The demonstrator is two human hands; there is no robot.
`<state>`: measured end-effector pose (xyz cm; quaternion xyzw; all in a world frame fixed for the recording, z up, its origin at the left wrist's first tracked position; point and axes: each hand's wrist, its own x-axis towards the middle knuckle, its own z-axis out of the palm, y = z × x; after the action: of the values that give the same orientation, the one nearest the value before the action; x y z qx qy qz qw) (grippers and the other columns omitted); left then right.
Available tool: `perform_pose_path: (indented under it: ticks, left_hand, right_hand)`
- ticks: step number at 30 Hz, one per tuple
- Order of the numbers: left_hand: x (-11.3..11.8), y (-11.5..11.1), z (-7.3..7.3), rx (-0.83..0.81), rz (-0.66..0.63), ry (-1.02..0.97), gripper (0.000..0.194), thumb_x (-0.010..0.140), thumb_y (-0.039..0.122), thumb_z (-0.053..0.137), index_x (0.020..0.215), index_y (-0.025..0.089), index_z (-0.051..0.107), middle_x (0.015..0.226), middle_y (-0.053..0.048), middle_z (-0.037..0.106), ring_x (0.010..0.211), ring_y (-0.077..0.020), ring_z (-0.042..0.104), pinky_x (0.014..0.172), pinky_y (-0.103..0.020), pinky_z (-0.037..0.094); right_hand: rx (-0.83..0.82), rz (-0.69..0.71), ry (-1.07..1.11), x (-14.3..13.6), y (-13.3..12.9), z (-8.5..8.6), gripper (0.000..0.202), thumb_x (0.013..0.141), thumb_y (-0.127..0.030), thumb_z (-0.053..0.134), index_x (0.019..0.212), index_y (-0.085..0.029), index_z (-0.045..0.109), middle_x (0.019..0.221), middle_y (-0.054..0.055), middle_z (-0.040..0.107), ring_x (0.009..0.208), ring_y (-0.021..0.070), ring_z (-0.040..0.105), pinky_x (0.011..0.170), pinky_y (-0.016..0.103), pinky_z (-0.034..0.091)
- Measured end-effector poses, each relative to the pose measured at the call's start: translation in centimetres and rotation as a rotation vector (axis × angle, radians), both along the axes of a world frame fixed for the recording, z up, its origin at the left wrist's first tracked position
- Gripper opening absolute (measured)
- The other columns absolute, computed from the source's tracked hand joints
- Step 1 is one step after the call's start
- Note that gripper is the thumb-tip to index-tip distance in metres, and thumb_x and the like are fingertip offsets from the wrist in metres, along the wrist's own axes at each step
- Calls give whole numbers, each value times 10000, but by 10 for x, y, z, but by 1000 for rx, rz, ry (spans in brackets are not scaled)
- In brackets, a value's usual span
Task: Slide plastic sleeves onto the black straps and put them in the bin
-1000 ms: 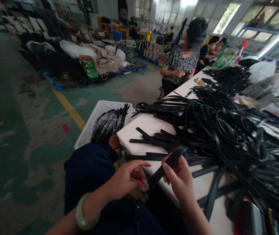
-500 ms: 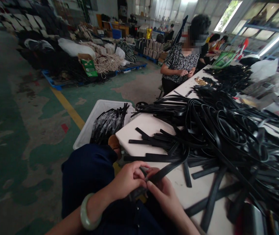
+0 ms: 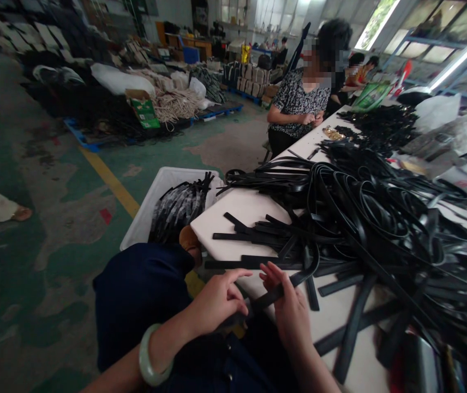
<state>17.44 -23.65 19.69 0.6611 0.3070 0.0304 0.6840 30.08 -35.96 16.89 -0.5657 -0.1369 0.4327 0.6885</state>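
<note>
My left hand [image 3: 219, 300], below a pale green bangle, is closed on one end of a black strap [image 3: 269, 296] above my lap. Beside it my right hand [image 3: 288, 305] has its fingers raised and curved, with the strap passing between thumb and fingers. From there the strap bends up to a large tangled pile of black straps [image 3: 352, 213] on the white table [image 3: 233, 210]. Flat strap ends jut from the pile toward the table's left corner.
A white bin [image 3: 141, 210] with wrapped black strips stands left of the table. Across the corner sits a person in a patterned top [image 3: 301, 98]. Another person's foot [image 3: 22, 213] shows at the far left. Pallets of goods lie behind.
My hands have moved apart; my right hand has shifted right and its fingers have lifted and loosened. A leg and foot have come into view at the far left.
</note>
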Motion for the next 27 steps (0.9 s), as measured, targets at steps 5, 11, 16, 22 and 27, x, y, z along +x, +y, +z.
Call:
perform_pose_path:
  ticks: [5, 11, 16, 22, 27]
  left_hand:
    - [3, -4, -4, 13, 39, -31, 592, 668, 93, 671, 1245, 170, 559, 709, 9, 737, 692, -176, 691, 695, -256, 488]
    - [5, -6, -2, -11, -40, -8, 668, 652, 86, 674, 1297, 189, 535, 716, 20, 744, 691, -174, 692, 680, -248, 487]
    - [6, -5, -1, 13, -9, -10, 624, 667, 96, 669, 1275, 166, 548, 702, 13, 739, 708, -181, 699, 697, -252, 493]
    - [0, -4, -5, -8, -90, 26, 734, 647, 74, 651, 1354, 199, 499, 735, 19, 743, 706, -172, 699, 659, -226, 481]
    - [1, -6, -5, -25, -133, 7, 763, 643, 46, 607, 1383, 189, 482, 749, 12, 740, 688, -165, 696, 676, -231, 492]
  right_hand:
    - [-8, 188, -46, -9, -7, 0, 476, 864, -509, 626, 1291, -300, 595, 1309, 56, 621, 1280, 254, 511, 1100, 453, 361]
    - [39, -41, 167, 7, -10, -2, 426, 907, -550, 536, 1158, -239, 685, 1258, 92, 654, 1170, 258, 605, 1075, 449, 390]
    - [23, 122, 165, -1, -16, -1, 491, 791, -450, 739, 1237, -269, 643, 1308, 87, 622, 1211, 267, 572, 1070, 441, 399]
    - [32, -188, 286, 12, -13, 2, 291, 834, -463, 689, 975, -215, 745, 1028, 59, 747, 920, 174, 701, 952, 319, 502]
    - [0, -12, 304, 1, -18, -2, 366, 806, -473, 710, 1023, -182, 753, 1168, 109, 701, 1101, 262, 640, 1023, 419, 452]
